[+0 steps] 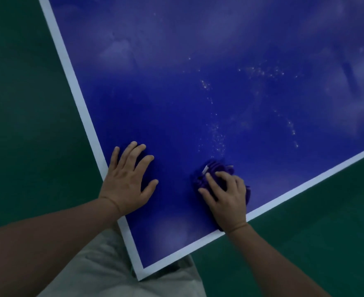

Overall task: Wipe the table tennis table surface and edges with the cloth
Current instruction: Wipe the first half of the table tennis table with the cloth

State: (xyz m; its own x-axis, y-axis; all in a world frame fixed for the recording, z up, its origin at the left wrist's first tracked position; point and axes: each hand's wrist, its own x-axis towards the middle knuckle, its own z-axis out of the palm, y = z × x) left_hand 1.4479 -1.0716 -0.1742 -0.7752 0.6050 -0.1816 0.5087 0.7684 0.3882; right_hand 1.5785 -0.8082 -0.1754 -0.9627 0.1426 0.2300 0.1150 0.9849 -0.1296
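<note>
A blue table tennis table (198, 93) with white edge lines fills the view, its near corner pointing at me. My right hand (226, 196) presses down on a bunched purple cloth (215, 170) near the right edge line, fingers curled over it. My left hand (127, 179) lies flat on the blue surface beside the left edge line, fingers spread, holding nothing. Pale specks (217, 138) and dusty smears are scattered on the surface just beyond the cloth.
Green floor (22, 103) surrounds the table on the left and lower right. My light trousers (104, 271) show under the table's near corner (139, 275). The white edge line (74, 86) runs up to the left.
</note>
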